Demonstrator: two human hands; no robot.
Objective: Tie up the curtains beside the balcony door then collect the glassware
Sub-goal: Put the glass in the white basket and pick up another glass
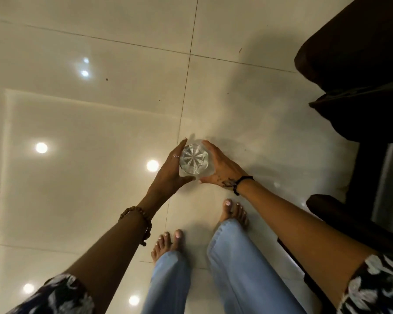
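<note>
I hold one glass [193,160] between left hand [171,168] and right hand [220,165]; curtains unseen, so collecting seems underway.

the glass [193,158] sits between the left hand [171,168] on its left and the right hand [220,164] on its right, above the tiled floor [100,109]. two bare feet [234,210] stand nearer the camera below it. dark furniture [359,87] stands at the right.
</note>
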